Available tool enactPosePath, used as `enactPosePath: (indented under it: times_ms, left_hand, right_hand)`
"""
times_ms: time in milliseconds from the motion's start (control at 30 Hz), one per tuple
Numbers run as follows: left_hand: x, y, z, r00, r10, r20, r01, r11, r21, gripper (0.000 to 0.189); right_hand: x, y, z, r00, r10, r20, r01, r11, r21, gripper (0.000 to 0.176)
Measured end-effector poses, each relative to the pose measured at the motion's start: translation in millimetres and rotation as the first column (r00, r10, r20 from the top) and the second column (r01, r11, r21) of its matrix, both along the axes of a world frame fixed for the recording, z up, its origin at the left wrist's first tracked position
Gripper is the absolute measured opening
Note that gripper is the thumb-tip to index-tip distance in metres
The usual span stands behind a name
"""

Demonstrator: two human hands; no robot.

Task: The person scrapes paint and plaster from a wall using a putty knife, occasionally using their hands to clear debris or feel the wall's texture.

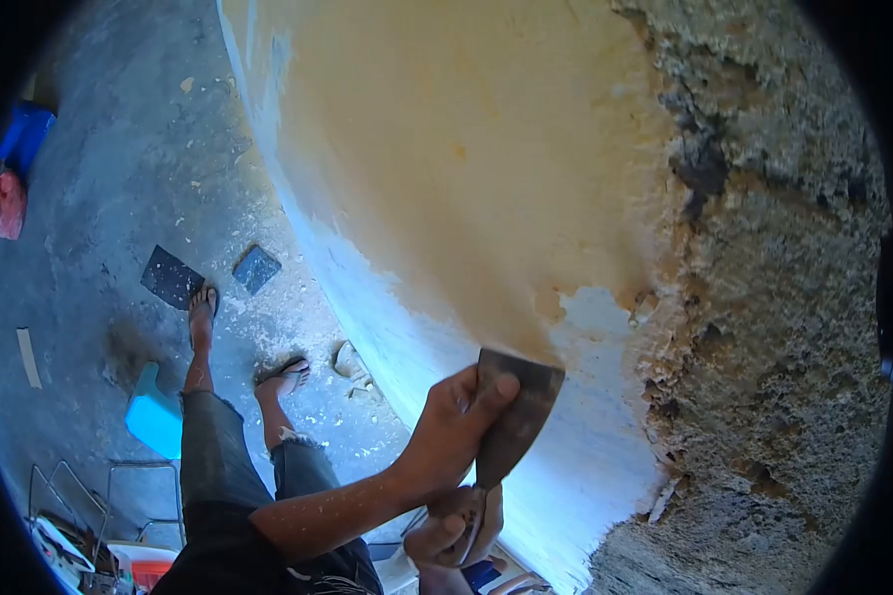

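Note:
A wide-bladed putty knife point(526, 407) is held in front of the wall, its metal blade tilted upward. My left hand point(456, 426) pinches the blade near its left edge, with the thumb lying on the flat metal. Just below, my right hand point(456, 526) is closed around the handle, which is mostly hidden by the fingers. The blade overlaps the wall point(466, 149) in this view. Yellowish paint covers much of that wall, with a whitish bare band point(595, 397) along its lower part and behind the knife.
Rough, crumbly masonry point(784, 347) borders the paint on the right. Flakes litter the floor around my feet, near two dark flat squares point(174, 276) point(257, 269) and a stone-like lump point(350, 362). A turquoise plastic stool point(156, 421), metal frames point(144, 496) and a red bag point(6, 205) are leftward.

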State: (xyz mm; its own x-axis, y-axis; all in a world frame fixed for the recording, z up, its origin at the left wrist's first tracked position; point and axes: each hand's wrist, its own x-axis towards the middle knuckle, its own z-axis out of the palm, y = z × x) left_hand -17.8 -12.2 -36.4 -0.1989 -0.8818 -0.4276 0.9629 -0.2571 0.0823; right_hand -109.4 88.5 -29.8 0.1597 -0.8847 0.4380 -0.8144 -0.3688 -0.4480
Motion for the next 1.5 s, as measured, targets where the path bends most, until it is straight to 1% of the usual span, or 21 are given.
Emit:
enactPosePath:
  times_ms: [100, 167, 233, 300, 500, 567, 633, 700, 767, 833, 867, 900, 967, 1000, 1033, 1100, 1133, 1167, 1233, 1367, 1500]
  left_hand:
    - [17, -15, 6, 0.997, 0.078, 0.011, -0.078, 0.997, 0.016, 0.039]
    - [25, -16, 12, 0.994, 0.099, 0.046, -0.102, 0.994, 0.051, 0.042]
    - [24, -7, 6, 0.993, -0.048, 0.112, 0.038, 0.995, 0.088, 0.042]
    - [14, 10, -3, 0.982, -0.183, -0.056, 0.186, 0.981, 0.056, 0.044]
    - [24, -5, -21, 0.997, 0.059, -0.051, -0.058, 0.998, 0.022, 0.043]
    - [19, 18, -22, 0.98, -0.181, -0.078, 0.185, 0.981, 0.053, 0.041]
    - [5, 32, -36, 0.96, -0.256, -0.113, 0.255, 0.967, -0.02, 0.043]
    - [5, 27, -50, 0.953, -0.275, -0.13, 0.264, 0.96, -0.098, 0.045]
    - [1, 26, -62, 0.984, -0.169, -0.048, 0.165, 0.983, -0.077, 0.044]
    - [27, 30, -66, 0.995, -0.101, 0.015, 0.102, 0.99, -0.094, 0.042]
    - [34, 37, -67, 0.987, -0.095, 0.129, 0.106, 0.991, -0.085, 0.042]
    - [39, 39, -66, 0.967, -0.087, 0.239, 0.111, 0.99, -0.086, 0.041]
    - [45, 39, -51, 0.94, -0.072, 0.333, 0.13, 0.979, -0.157, 0.041]
    - [46, 37, -41, 0.907, -0.039, 0.419, 0.145, 0.963, -0.225, 0.04]
    - [46, 31, -33, 0.91, -0.034, 0.412, 0.149, 0.956, -0.251, 0.04]
    - [48, 14, -21, 0.937, -0.043, 0.348, 0.116, 0.975, -0.192, 0.039]
    - [50, 7, -20, 0.936, -0.015, 0.352, 0.114, 0.958, -0.262, 0.039]
    - [54, 1, -15, 0.934, -0.006, 0.358, 0.113, 0.954, -0.279, 0.039]
    - [65, -5, 0, 0.989, -0.146, 0.008, 0.142, 0.95, -0.277, 0.041]
    - [56, -18, 9, 0.998, -0.019, -0.067, 0.005, 0.978, -0.206, 0.044]
    - [68, -18, 17, 0.993, -0.004, -0.117, -0.018, 0.982, -0.187, 0.041]
  right_hand:
    - [4, -18, 11, 0.97, 0.057, -0.237, -0.078, 0.994, -0.076, 0.055]
    - [23, -24, 22, 0.998, -0.017, -0.067, 0.024, 0.994, 0.107, 0.054]
    - [15, -11, 13, 0.999, 0.0, -0.045, 0.006, 0.992, 0.125, 0.053]
    - [7, 1, 2, 1.0, -0.021, -0.017, 0.023, 0.994, 0.107, 0.052]
    - [34, -30, 12, 0.991, -0.059, -0.124, 0.079, 0.983, 0.166, 0.052]
    - [19, -1, 5, 0.999, 0.013, -0.044, -0.005, 0.983, 0.183, 0.054]
    - [-4, 20, -20, 0.999, -0.007, 0.041, 0.001, 0.991, 0.135, 0.053]
    - [-10, 24, -16, 0.989, -0.009, -0.144, 0.036, 0.983, 0.181, 0.053]
    - [-18, 17, -9, 0.997, 0.062, -0.04, -0.045, 0.94, 0.338, 0.061]
    - [-17, 8, -2, 0.901, 0.076, 0.427, -0.357, 0.689, 0.63, 0.068]
    - [-12, 10, 8, 0.778, -0.17, 0.605, -0.431, 0.555, 0.711, 0.077]
    - [-9, 9, 9, 0.774, -0.172, 0.609, -0.433, 0.558, 0.708, 0.077]
    - [-7, 5, 15, 0.501, -0.554, 0.665, -0.659, 0.254, 0.708, 0.04]
    - [0, 4, 24, 0.672, -0.507, 0.54, -0.525, 0.189, 0.83, 0.034]
    - [1, 2, 23, 0.673, -0.497, 0.547, -0.516, 0.214, 0.829, 0.034]
    - [10, -5, 14, 0.675, -0.404, 0.618, -0.438, 0.454, 0.776, 0.031]
    - [29, -13, 20, 0.741, -0.443, 0.505, -0.222, 0.549, 0.806, 0.032]
    - [37, -19, 26, 0.739, -0.431, 0.518, -0.228, 0.563, 0.794, 0.032]
    - [45, -28, 38, 0.795, -0.465, 0.391, 0.025, 0.668, 0.743, 0.033]
    - [61, -44, 71, 0.878, -0.394, 0.271, 0.096, 0.7, 0.708, 0.036]
    - [98, -49, 85, 0.796, -0.462, 0.391, 0.024, 0.67, 0.742, 0.028]
